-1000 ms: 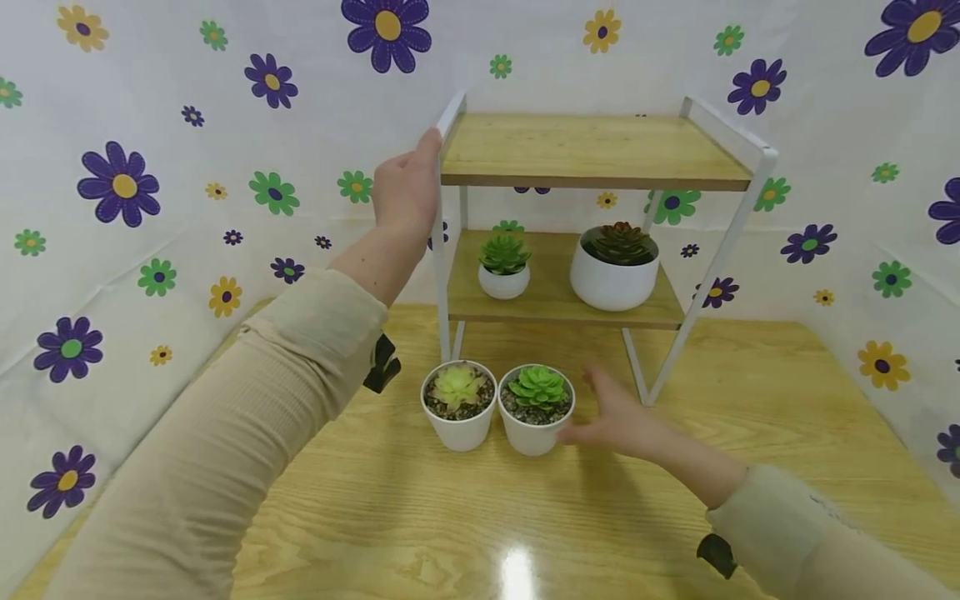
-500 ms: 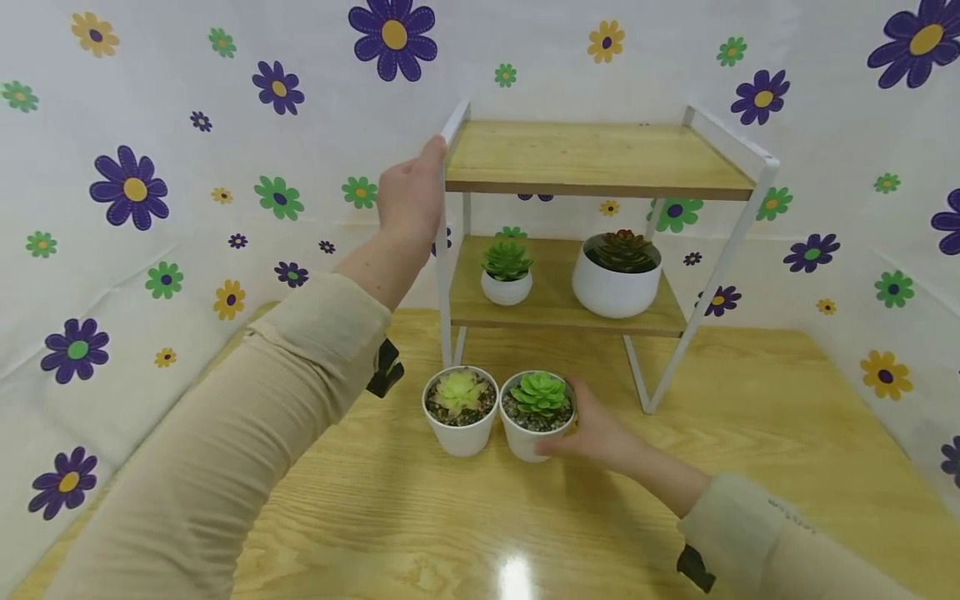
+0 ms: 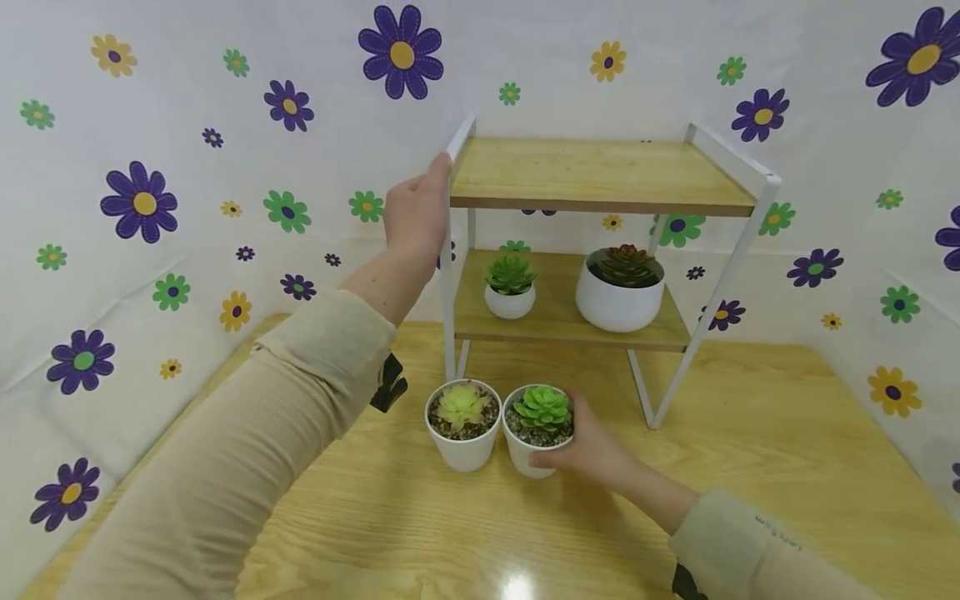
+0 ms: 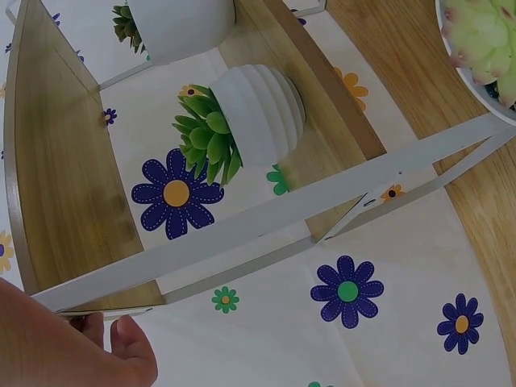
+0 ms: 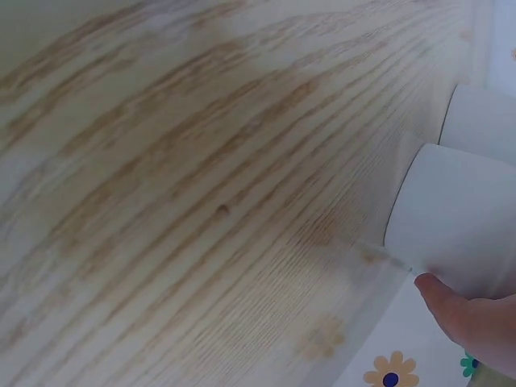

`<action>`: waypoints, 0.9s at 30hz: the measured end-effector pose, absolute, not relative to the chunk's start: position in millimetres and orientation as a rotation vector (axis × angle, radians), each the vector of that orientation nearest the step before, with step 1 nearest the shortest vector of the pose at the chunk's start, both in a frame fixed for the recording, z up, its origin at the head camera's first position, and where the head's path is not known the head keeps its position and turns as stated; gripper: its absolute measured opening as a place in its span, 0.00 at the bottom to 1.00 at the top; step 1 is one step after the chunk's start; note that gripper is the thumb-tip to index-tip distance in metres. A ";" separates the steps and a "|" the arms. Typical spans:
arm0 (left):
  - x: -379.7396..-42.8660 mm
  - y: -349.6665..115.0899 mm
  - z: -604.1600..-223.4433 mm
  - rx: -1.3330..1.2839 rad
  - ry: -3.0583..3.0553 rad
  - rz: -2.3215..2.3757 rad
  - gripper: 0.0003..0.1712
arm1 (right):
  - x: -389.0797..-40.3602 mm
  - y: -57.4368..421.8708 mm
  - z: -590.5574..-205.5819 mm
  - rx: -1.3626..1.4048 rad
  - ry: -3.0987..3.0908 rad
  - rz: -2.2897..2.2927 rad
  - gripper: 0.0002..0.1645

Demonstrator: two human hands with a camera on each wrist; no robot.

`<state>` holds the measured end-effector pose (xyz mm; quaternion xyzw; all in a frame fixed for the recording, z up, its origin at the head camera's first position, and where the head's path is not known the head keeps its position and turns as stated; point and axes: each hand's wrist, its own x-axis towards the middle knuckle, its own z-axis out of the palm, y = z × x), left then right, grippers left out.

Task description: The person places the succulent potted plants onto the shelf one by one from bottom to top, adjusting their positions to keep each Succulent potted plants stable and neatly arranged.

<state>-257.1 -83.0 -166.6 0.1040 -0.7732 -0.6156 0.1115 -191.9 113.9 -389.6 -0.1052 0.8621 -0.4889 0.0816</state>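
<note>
My left hand grips the upper left corner of a two-tier wooden shelf with a white metal frame. In the left wrist view, the curled fingers show at that frame corner. Low in front of the shelf, my right hand holds a white pot with a bright green succulent, thumb across its near side. Right beside it on the left stands a white pot with a pale yellow-green succulent. The right wrist view shows the thumb against the held white pot.
On the lower tier sit a small ribbed white pot with a green succulent and a larger round white pot with a dark reddish one. The wooden table lies beneath. Flower-print cloth hangs behind and at both sides.
My right hand has moved left from beside the bright green succulent's pot and closed round it. My left hand keeps its grip on the shelf. The whole view has shifted slightly downward.
</note>
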 end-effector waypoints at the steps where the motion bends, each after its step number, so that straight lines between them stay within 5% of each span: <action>1: -257.1 -83.3 -166.9 0.303 -2.274 -1.800 0.31 | -192.0 113.4 -390.5 -0.310 2.583 -1.463 0.64; 27: -256.2 -83.7 -167.1 0.297 -2.270 -1.811 0.31 | -189.2 112.4 -391.2 -0.277 2.644 -1.466 0.63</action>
